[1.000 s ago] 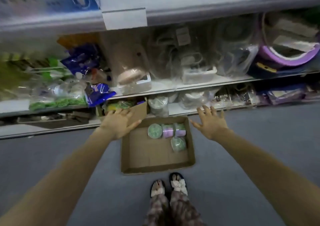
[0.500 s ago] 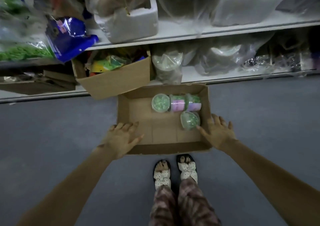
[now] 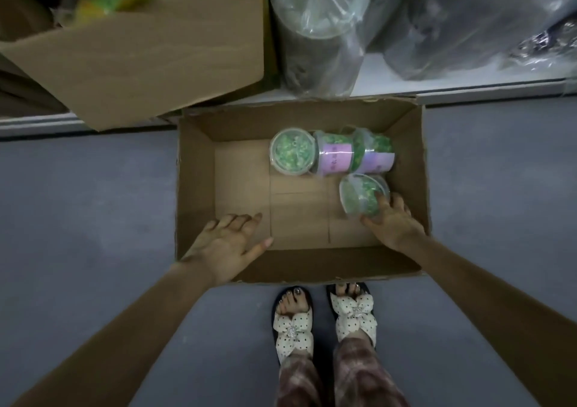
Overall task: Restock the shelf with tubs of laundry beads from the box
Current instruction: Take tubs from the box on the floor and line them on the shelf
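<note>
Cardboard box (image 3: 195,188) on the floor below the shelf (image 3: 437,72). Right hand (image 3: 395,222) grips the tilted near-right tub (image 3: 359,194). Three further tubs (image 3: 335,157) lie along the far wall. Left hand (image 3: 224,244), fingers relaxed, holds nothing at near left.

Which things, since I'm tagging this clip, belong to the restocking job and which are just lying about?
Job: floor box; three back tubs of laundry beads in it; nearest tub, gripped by the right hand; left hand, open inside the box; shelf.
Lying about: second cardboard box on the shelf; plastic-wrapped goods; sandals.
</note>
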The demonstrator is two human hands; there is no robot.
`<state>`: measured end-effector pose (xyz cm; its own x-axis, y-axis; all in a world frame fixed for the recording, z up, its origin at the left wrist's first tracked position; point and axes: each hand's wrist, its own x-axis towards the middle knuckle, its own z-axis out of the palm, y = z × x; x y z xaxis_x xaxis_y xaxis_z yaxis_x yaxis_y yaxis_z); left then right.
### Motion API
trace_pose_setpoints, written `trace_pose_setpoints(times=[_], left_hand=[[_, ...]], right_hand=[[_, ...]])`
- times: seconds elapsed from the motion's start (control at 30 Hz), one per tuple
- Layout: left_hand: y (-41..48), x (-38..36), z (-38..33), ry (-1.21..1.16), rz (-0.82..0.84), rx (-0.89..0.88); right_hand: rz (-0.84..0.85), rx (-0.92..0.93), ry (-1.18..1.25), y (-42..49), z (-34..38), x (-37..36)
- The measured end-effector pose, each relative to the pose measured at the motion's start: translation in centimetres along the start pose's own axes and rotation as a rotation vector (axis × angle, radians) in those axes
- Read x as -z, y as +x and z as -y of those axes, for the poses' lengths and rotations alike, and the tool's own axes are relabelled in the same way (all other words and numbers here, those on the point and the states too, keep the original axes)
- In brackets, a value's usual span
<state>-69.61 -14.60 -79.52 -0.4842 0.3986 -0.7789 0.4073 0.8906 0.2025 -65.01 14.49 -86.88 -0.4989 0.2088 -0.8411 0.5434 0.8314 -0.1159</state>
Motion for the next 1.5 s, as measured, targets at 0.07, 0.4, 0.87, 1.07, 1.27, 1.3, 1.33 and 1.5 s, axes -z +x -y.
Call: trace_pose_setpoints(times=[0.07, 0.4, 0.87, 1.07, 1.27, 1.3, 1.33, 1.5], left_hand=[[1.4, -1.0, 0.3, -0.023, 0.024, 0.007], [5.5, -4.4, 1.7, -0.034, 0.108, 0.015], [6.7, -1.6, 1.9, -0.222, 0.018, 0.122], [7.3, -1.2, 1.6, -0.789, -0.106, 0.252], [8.1, 0.3, 0.3, -1.324, -0.089, 0.336], [8.1, 0.6, 0.1, -1.367, -0.027, 0.334], [8.2, 0.7, -0.1, -1.409, 0.039, 0.329], [8.6, 0.4, -1.0, -1.573, 0.322, 0.262]], right_hand=[[0.048, -0.043, 0.066, 2.1, -0.4, -1.0], [-0.178, -0.048, 0.290, 8.2, -1.1, -4.7], [0.401, -0.247, 1.152, 6.5, 1.0, 1.0], [0.724, -0.217, 1.266, 6.9, 2.0, 2.5], [0.832, -0.004, 1.023, 5.3, 2.6, 3.4], [0.837, 0.024, 0.996, 5.1, 2.7, 3.2], [0.840, 0.039, 0.974, 5.1, 2.7, 3.0], [0.903, 0.107, 0.913, 4.7, 3.4, 2.1]])
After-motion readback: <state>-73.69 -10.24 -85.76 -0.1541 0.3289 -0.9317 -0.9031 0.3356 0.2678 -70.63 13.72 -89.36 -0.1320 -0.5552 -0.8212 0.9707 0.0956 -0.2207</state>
